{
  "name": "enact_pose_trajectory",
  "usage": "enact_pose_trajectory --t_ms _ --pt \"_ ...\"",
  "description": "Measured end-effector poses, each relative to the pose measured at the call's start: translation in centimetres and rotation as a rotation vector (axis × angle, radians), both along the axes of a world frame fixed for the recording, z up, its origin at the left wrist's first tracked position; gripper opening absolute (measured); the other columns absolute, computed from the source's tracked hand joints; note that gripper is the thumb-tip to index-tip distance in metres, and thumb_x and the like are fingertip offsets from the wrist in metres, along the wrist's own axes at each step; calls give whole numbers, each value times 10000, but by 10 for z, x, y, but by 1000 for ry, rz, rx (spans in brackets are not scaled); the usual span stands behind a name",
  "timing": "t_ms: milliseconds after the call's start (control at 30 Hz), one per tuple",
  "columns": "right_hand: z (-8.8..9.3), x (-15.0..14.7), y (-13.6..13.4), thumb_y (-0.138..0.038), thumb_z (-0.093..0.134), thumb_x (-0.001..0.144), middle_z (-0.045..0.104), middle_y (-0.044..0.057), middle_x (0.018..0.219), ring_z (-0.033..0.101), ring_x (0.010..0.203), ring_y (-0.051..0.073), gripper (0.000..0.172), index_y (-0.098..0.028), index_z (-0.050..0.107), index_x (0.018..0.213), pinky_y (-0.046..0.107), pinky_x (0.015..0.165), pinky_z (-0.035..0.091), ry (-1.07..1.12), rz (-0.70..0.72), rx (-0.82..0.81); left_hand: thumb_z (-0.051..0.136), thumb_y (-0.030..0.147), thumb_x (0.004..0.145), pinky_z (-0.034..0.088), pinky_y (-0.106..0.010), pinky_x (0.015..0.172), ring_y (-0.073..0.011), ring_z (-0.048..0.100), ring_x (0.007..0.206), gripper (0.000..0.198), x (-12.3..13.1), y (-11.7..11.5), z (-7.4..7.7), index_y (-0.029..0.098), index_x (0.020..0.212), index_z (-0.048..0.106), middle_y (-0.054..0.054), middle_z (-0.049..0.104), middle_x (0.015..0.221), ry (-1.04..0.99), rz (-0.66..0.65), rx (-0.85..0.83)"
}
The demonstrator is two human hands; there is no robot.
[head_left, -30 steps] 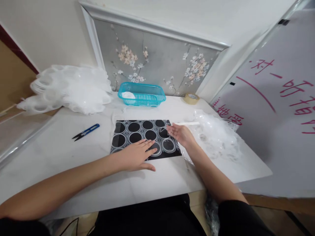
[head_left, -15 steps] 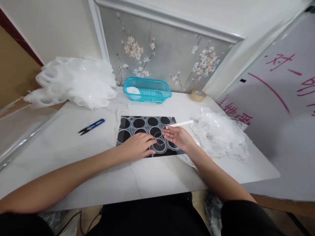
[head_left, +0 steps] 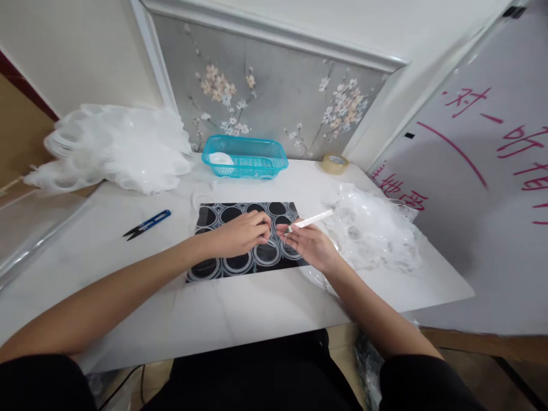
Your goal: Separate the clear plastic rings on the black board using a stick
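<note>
Sleeves in black (head_left: 45, 383) enclose the upper part of both arms at the near edge, with a black-clad lap (head_left: 257, 377) between them below the table (head_left: 192, 319). The forearms extend over the white, faintly veined tabletop. The right hand (head_left: 315, 246), palm turned partly upward, grips a slim white tool (head_left: 314, 218) between thumb and fingers; the tool's narrow end points toward the left hand (head_left: 242, 233). The left hand is palm down with fingers curled, just beside the right fingertips; whether its fingers close on anything cannot be told. Beneath both hands, a black sheet (head_left: 237, 264) printed with rows of pale-outlined circles lies flat on the table. Blue snips (head_left: 149, 224) lie to the left of the sheet, blades toward the near left. To the right, near the right hand, rests a loose heap of translucent white rings (head_left: 377, 228). Farther back, a larger white bundle (head_left: 128, 154) occupies the left corner. A turquoise basket (head_left: 261, 170) containing a white item (head_left: 221, 159) stands beyond the sheet. A tape roll (head_left: 334, 164) lies right of the basket, before a framed floral panel (head_left: 274, 85).
</note>
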State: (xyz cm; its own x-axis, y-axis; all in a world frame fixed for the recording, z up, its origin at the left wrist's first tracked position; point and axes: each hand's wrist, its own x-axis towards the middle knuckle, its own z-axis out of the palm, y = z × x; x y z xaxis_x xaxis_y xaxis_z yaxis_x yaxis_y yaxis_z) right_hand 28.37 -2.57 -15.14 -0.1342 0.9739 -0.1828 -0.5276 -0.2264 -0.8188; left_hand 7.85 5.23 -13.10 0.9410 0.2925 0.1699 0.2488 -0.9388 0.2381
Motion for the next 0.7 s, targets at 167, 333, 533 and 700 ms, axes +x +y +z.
enact_pose_trajectory --t_ms 167,333,533,700 --pt "2 -12 4 -240 761 692 704 8 834 677 825 152 126 -183 650 704 284 849 495 -3 255 96 443 223 939 406 -343 884 -202 492 1002 166 -2 0 22 171 904 596 -85 488 1056 -136 -24 -106" --pt "0 -18 7 -245 703 732 697 3 776 673 711 133 111 -192 606 739 256 709 535 201 344 -75 451 276 939 443 -315 858 -169 534 932 161 -1 3 18 171 934 573 -59 509 1015 -246 105 -223" --pt "13 -7 19 -234 599 812 720 4 949 671 792 118 111 -216 607 702 220 695 534 122 -116 28 437 308 951 459 -367 889 -212 579 1011 233 -24 -2 -6 153 1041 588 -84 611 1076 -102 270 -101" --pt "-17 -24 33 -265 715 725 729 20 891 667 865 187 89 -219 718 802 336 870 498 -535 -166 282 449 341 955 367 -420 1045 -280 496 1237 401 -37 -30 -44 76 1241 543 -173 525 1341 111 193 122"
